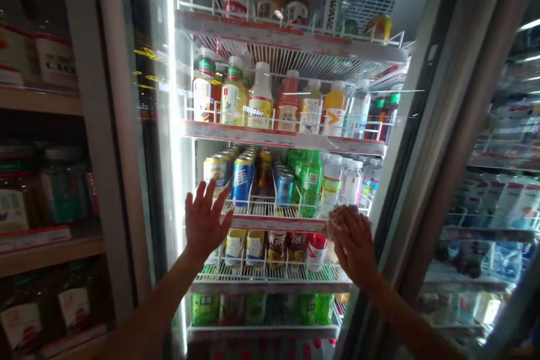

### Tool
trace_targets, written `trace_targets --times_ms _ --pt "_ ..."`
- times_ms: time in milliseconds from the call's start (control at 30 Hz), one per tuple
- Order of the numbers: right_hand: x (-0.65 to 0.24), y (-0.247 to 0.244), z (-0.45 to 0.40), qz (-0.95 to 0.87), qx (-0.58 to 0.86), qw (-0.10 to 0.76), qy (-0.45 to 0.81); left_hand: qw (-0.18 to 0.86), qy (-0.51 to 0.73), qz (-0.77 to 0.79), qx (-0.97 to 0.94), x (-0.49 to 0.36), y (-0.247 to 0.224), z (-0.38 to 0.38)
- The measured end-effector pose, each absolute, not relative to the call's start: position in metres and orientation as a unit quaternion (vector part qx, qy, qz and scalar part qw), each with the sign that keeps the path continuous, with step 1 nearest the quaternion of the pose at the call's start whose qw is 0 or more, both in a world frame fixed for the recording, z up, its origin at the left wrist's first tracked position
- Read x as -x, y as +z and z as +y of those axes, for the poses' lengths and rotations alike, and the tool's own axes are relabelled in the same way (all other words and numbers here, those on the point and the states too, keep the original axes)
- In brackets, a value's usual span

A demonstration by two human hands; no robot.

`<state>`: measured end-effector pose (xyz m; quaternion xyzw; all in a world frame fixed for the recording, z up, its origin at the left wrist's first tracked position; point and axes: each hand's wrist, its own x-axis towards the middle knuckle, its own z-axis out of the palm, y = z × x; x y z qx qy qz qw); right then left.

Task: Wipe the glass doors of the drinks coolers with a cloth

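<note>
My left hand is raised with its fingers spread and holds nothing. It is in front of the lit drinks cooler, near the blue can and the pale can on the middle shelf. In my right hand is a crumpled, light brownish cloth, partly hidden under my fingers. The cloth is before the right part of a shelf edge, below the clear bottles. Faint streaks and yellow reflections suggest a glass pane in front of the drinks; whether either hand touches it I cannot tell.
Upper shelves hold several juice bottles; lower ones hold more cans and green packs. A bright light strip runs down the left side. A metal door frame stands right, and wooden shelves with bottles are left.
</note>
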<state>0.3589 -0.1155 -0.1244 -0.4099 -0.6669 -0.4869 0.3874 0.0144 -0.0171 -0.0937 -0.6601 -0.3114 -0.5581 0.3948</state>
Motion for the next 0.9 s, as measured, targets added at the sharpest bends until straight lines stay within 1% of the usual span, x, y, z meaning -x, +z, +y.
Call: trace_targets --times_ms 67,133,200,300,367,433,533,600,667,733,800,867,900 --pt "-0.351 -0.101 -0.109 -0.638 0.419 0.421 -0.491 0.389 -0.558 -0.317 0.661 -0.015 -0.093 -0.017" --pt "-0.342 -0.091 -0.102 -0.628 0.418 0.438 -0.488 0.386 -0.556 -0.324 0.662 -0.016 -0.093 -0.018" --pt "-0.331 -0.106 -0.097 -0.661 0.396 0.417 -0.482 0.386 -0.552 -0.332 0.661 -0.018 -0.096 -0.02" --pt "-0.313 -0.151 -0.098 -0.755 0.322 0.327 -0.469 0.383 -0.539 -0.343 0.668 -0.016 -0.11 -0.026" --pt "-0.302 -0.165 -0.098 -0.795 0.277 0.28 -0.462 0.386 -0.519 -0.347 0.679 -0.01 -0.126 -0.03" --pt "-0.292 -0.153 -0.095 -0.8 0.266 0.282 -0.458 0.396 -0.493 -0.349 0.691 -0.001 -0.143 -0.035" --pt "-0.275 -0.115 -0.086 -0.757 0.323 0.347 -0.45 0.409 -0.457 -0.353 0.707 0.014 -0.163 -0.041" --pt "-0.261 -0.105 -0.082 -0.733 0.359 0.371 -0.443 0.408 -0.441 -0.359 0.714 0.021 -0.169 -0.044" --pt "-0.248 -0.119 -0.081 -0.749 0.341 0.355 -0.443 0.402 -0.426 -0.37 0.721 0.027 -0.171 -0.046" --pt "-0.238 -0.143 -0.081 -0.792 0.278 0.305 -0.45 0.399 -0.417 -0.378 0.724 0.032 -0.171 -0.049" --pt "-0.229 -0.157 -0.079 -0.819 0.227 0.265 -0.456 0.401 -0.411 -0.385 0.722 0.038 -0.171 -0.051" --pt "-0.222 -0.149 -0.075 -0.822 0.226 0.266 -0.451 0.4 -0.409 -0.393 0.72 0.044 -0.172 -0.051" --pt "-0.218 -0.138 -0.072 -0.815 0.244 0.282 -0.444 0.395 -0.41 -0.399 0.718 0.048 -0.172 -0.051"
